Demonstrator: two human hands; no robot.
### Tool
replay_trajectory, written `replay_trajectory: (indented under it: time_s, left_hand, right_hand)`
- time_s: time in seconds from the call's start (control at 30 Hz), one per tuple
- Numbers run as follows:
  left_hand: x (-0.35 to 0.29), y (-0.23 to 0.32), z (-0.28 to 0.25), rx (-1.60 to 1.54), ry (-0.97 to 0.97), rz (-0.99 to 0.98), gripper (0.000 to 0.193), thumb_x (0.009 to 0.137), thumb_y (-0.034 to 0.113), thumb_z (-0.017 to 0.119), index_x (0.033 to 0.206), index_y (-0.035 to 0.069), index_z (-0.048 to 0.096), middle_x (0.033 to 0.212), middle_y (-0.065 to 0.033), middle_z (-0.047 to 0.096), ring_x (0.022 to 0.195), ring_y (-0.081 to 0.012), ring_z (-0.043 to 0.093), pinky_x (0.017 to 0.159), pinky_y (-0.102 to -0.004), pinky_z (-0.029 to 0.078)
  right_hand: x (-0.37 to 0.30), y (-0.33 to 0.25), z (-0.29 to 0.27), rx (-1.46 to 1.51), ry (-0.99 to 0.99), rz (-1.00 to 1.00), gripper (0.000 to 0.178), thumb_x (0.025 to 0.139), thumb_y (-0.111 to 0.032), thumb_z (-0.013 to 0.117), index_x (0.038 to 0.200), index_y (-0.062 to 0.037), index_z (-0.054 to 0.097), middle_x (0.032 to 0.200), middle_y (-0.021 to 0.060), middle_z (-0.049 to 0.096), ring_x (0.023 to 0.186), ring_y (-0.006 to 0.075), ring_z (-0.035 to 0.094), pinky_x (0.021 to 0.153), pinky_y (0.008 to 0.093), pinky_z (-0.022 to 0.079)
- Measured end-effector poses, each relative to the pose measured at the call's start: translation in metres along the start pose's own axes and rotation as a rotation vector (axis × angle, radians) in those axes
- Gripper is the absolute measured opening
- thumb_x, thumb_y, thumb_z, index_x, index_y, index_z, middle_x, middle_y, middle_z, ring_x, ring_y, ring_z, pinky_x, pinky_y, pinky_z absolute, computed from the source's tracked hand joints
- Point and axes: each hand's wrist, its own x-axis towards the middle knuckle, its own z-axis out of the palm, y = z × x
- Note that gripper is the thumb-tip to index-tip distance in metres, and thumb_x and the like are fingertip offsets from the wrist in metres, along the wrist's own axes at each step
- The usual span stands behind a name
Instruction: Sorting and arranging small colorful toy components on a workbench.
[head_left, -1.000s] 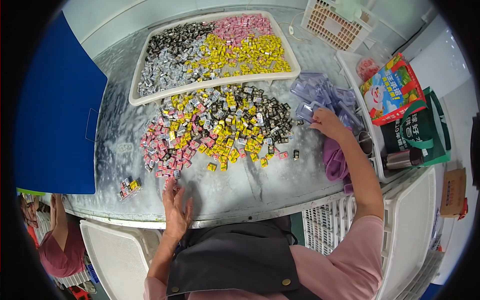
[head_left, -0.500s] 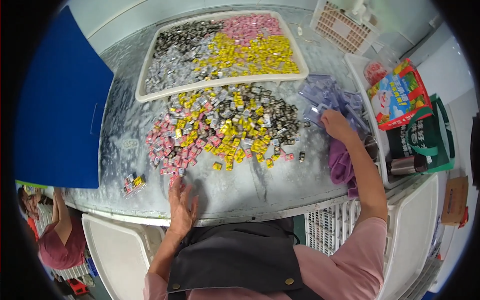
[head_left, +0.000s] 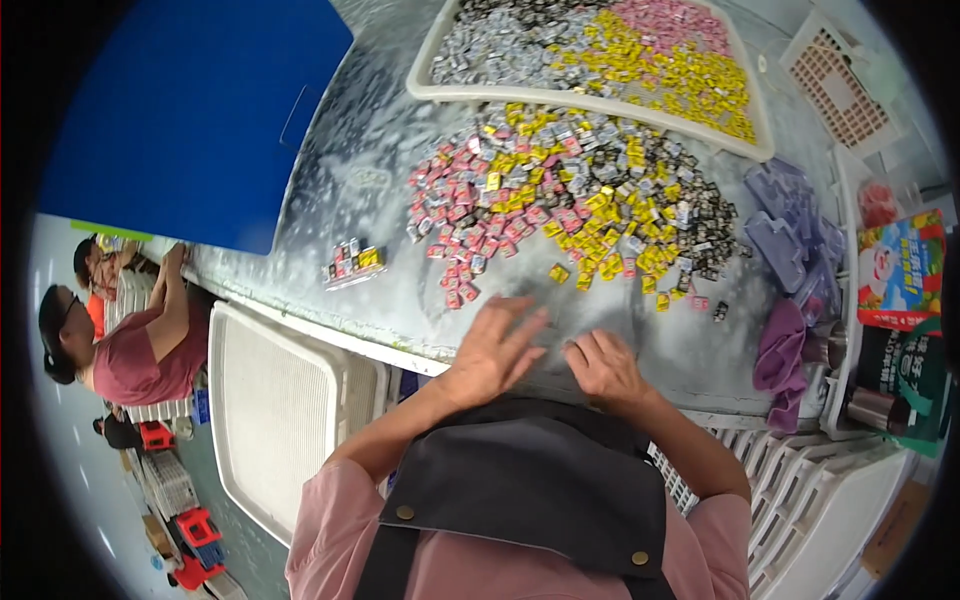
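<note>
The head camera is looking down from the person's forehead level, facing across the table (head_left: 350, 130). The dark apron (head_left: 530, 490) is filling the lower middle up close, while the left hand (head_left: 493, 350) and right hand (head_left: 606, 366) are showing near the center. The tray (head_left: 570, 98) is running out past the top edge. The wide lens is reaching a blue board (head_left: 200, 120) and a co-worker (head_left: 150, 365) on the left and a red bag (head_left: 903, 265) on the right.

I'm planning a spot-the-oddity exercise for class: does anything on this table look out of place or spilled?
The purple cloth looks stray, crumpled near the table's front edge. A small black piece also lies apart from the mixed pile. Nothing looks clearly broken.
</note>
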Motion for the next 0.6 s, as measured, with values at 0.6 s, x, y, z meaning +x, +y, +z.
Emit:
replay_trajectory:
  time_s: [0.6]
  left_hand:
    - [-0.035, -0.033, 0.022, 0.217, -0.094, 0.343, 0.032, 0.070, 0.009, 0.077, 0.100, 0.003, 0.071, 0.096, -0.0104, 0.059, 0.095, -0.0299, 0.059, 0.104, -0.0567, 0.046]
  right_hand:
    - [0.006, -0.009, 0.020, 0.268, -0.053, 0.100, 0.014, 0.086, -0.014, 0.068, 0.087, -0.0034, 0.059, 0.086, 0.0120, 0.056, 0.083, 0.0317, 0.058, 0.072, 0.0415, 0.049]
